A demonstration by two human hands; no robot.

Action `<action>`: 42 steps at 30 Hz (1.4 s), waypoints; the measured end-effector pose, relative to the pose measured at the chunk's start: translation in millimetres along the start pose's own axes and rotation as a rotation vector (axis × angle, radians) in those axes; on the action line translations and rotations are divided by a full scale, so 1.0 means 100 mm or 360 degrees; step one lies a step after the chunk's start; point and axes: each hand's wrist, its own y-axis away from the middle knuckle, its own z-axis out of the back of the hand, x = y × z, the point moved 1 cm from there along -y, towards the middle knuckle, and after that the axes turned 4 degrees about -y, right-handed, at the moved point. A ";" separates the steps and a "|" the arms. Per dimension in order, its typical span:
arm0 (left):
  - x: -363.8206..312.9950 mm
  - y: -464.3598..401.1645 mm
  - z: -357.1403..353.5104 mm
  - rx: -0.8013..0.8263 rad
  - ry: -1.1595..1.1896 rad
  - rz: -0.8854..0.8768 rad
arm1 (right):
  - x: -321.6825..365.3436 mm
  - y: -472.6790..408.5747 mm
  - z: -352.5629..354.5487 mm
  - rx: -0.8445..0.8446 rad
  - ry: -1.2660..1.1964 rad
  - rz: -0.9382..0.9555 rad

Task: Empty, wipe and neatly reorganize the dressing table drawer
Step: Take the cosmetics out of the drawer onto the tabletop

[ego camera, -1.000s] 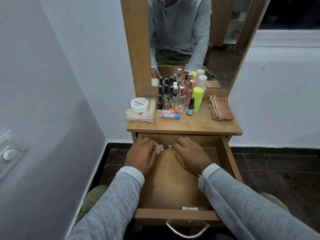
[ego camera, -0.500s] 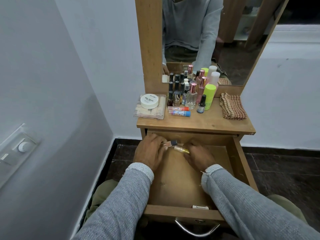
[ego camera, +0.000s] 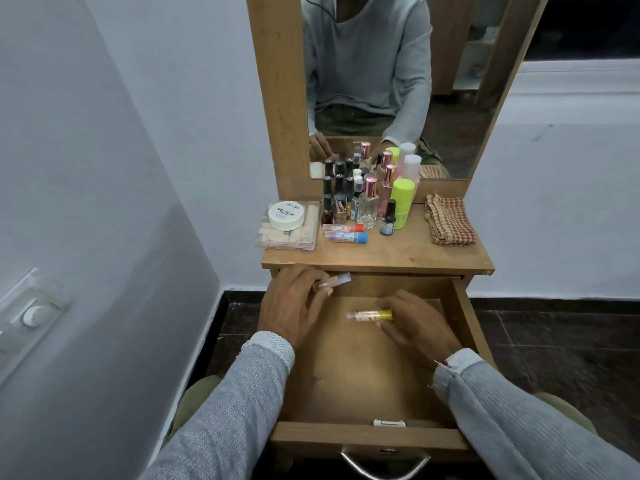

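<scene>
The wooden drawer (ego camera: 367, 438) is pulled out toward me and its floor is nearly bare. My left hand (ego camera: 294, 303) is at the drawer's back left corner and pinches a small tube with a grey cap (ego camera: 337, 280). My right hand (ego camera: 419, 323) is over the drawer's back middle and holds a small tube with a yellow cap (ego camera: 370, 315) by its yellow end. On the table top (ego camera: 398, 254) stand several bottles (ego camera: 367, 199), with two capped tubes (ego camera: 344, 233) lying in front of them.
A clear box (ego camera: 287, 233) with a white round tin (ego camera: 286, 214) on it lies at the table top's left. A checked cloth (ego camera: 448, 220) lies at its right. The mirror (ego camera: 398, 81) rises behind. A wall stands close on the left.
My hands have drawn apart, each with a tube: the left stays at the back left, the right has pulled back with the yellow-capped tube. The camera has moved nearer.
</scene>
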 end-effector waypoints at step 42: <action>0.07 -0.67 -0.01 -0.0063 -0.0216 0.0019 | 0.26 -0.76 0.36 -0.0417 -0.0153 -0.0053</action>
